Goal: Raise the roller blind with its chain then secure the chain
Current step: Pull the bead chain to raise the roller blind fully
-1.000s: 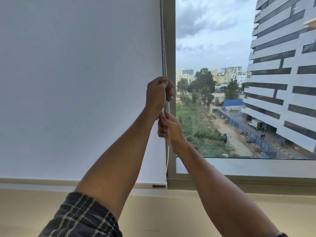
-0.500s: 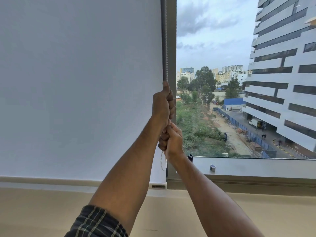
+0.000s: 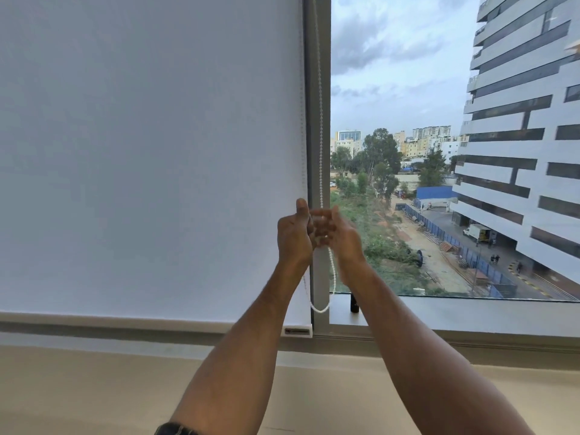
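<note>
Centre frame: left hand point(image 3: 294, 237) and right hand point(image 3: 340, 237) both gripping bead chain point(image 3: 320, 136); roller blind point(image 3: 150, 152) down, bottom near sill.

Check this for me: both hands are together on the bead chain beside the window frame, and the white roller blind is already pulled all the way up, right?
Not quite. In the head view both the left hand and the right hand are together on the bead chain beside the window frame, but the white roller blind is still down, its bottom bar near the sill.
</note>
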{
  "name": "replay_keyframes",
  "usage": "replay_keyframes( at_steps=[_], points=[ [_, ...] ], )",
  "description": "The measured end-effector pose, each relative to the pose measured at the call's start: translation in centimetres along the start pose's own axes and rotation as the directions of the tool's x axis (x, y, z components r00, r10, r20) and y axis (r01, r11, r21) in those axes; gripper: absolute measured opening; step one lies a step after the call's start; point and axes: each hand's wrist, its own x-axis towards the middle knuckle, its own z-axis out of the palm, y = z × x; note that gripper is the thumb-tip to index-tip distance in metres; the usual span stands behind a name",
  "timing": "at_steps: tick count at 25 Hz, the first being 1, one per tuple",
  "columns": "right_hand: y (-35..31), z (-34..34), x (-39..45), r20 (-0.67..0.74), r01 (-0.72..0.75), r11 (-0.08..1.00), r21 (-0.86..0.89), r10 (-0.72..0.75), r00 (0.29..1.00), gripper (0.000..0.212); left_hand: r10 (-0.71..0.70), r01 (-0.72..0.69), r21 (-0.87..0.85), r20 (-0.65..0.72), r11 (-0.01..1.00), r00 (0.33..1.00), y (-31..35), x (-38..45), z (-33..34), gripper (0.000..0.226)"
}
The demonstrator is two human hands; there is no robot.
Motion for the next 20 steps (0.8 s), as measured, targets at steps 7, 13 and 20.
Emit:
replay_keyframes(
  at_steps=[7,13,20],
  points=[
    [-6.2,3.7,2.0,0.203,-0.034,0.971,0.235,-0.014,0.979,0.055,-0.030,0.031,-0.023,0.026,0.999,0.999,-4.1,-3.7,1.0,0.062],
    [-3.6,3.4,1.2,0.140,0.020,0.931,0.364,-0.076,0.987,0.053,-0.038,0.039,-0.032,0.028,0.999,0.999,-5.9,-4.3,1.1,0.064],
    [2.0,0.3,-1.2,0.102,0.090,0.966,0.241,-0.118,0.988,0.047,0.142,-0.135,0.129,-0.050,0.982,0.989,-6.0,-5.6,-1.3,0.041]
  ],
)
